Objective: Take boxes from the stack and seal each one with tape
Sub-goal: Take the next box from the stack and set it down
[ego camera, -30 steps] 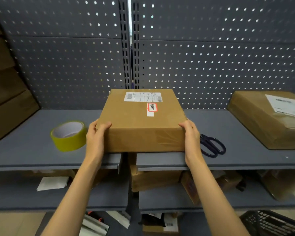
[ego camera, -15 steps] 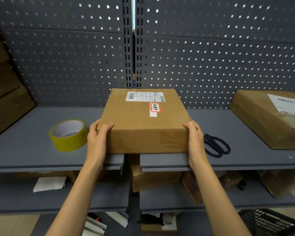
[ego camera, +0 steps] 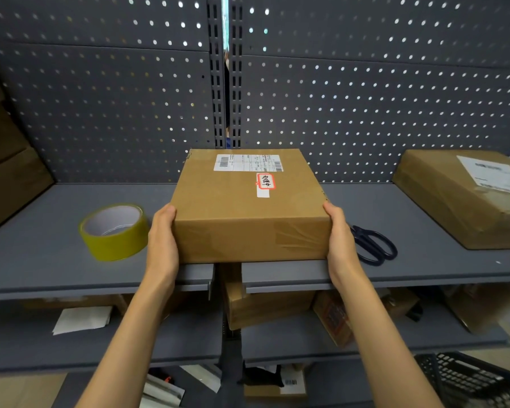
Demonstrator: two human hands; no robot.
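Box (ego camera: 249,206) held between both palms at the front edge of the upper shelf (ego camera: 424,260), straddling the gap where two shelf panels meet. Left hand (ego camera: 163,245) pressed flat against the left side wall, thumb up at the top corner; right hand (ego camera: 340,241) mirrored on the right wall. Fingers on both mostly hidden behind the box: cannot tell whether curled under or laid flat along the sides. Looked like a squeeze hold from both sides, not a pinch. Probably gripped that way to slide or square the box at a central work spot, top face up and reachable.

Tape roll (ego camera: 114,231) parked just left of the left hand, lying flat, core up. Scissors (ego camera: 373,245) just right of the right hand, handles toward the front. Likely staged on either side so each hand could reach its tool without moving the box.

Box itself: plain brown cardboard, shallow, roughly square. White barcode label at the far edge of the top, small red-bordered sticker with handwriting just in front of it. Clear tape already visible on the front face, wrinkled, glossy patches left and right. No open top seam visible from here. Far left corner slightly frayed.

Second box (ego camera: 465,195) far right on the same shelf, well apart, white label, skewed.
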